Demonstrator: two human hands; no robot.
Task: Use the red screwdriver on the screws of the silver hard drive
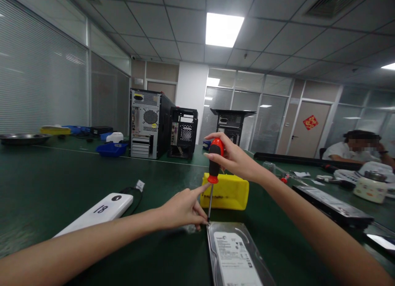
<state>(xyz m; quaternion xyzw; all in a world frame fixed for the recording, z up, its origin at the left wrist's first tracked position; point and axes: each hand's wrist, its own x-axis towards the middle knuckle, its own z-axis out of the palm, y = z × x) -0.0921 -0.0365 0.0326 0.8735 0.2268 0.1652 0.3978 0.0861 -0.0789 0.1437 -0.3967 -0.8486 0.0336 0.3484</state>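
Note:
A screwdriver (215,160) with a red and black handle stands nearly upright, its tip at the far left corner of a silver hard drive (236,259) with a white label. My right hand (233,156) is closed around the handle from above. Beside the shaft, my left hand (185,208) stretches its index finger to the red collar. Its lower fingers come together by the screwdriver's tip at the drive's corner; whether they pinch a small part there is too small to tell. Just behind the shaft lies a yellow plastic bin (231,191).
A white power bank (98,214) marked 18, with a cable, lies left. Computer cases (146,125) stand behind, near a blue bin (111,149). To the right are another drive-like unit (333,203), a lidded jar (372,187) and a seated person (339,150).

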